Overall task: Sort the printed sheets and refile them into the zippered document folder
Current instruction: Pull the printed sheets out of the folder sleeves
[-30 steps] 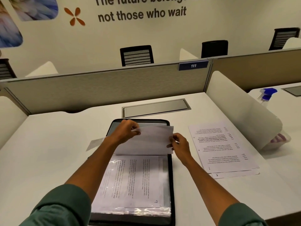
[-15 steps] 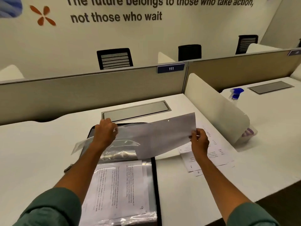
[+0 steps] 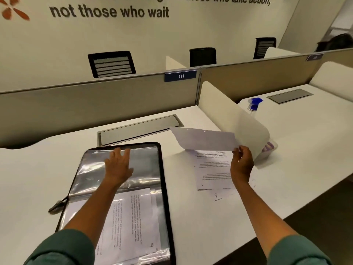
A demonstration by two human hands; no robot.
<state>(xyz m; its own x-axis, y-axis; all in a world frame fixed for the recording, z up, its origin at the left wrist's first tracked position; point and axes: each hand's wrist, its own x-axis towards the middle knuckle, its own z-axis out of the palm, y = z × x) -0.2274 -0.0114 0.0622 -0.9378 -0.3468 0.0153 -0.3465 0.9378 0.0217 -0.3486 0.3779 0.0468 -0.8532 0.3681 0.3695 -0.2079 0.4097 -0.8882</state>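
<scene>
Your right hand (image 3: 241, 165) pinches one sheet (image 3: 205, 139) above the pile of sheets (image 3: 213, 170) on the surface (image 3: 191, 217). Your left hand (image 3: 118, 165) lies flat, fingers straight, on the open folder (image 3: 122, 197).

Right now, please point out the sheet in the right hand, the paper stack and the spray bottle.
sheet (image 3: 205, 139), head view, middle of its blank side
paper stack (image 3: 214, 169), head view, top printed page
spray bottle (image 3: 255, 104), head view, blue nozzle
</scene>
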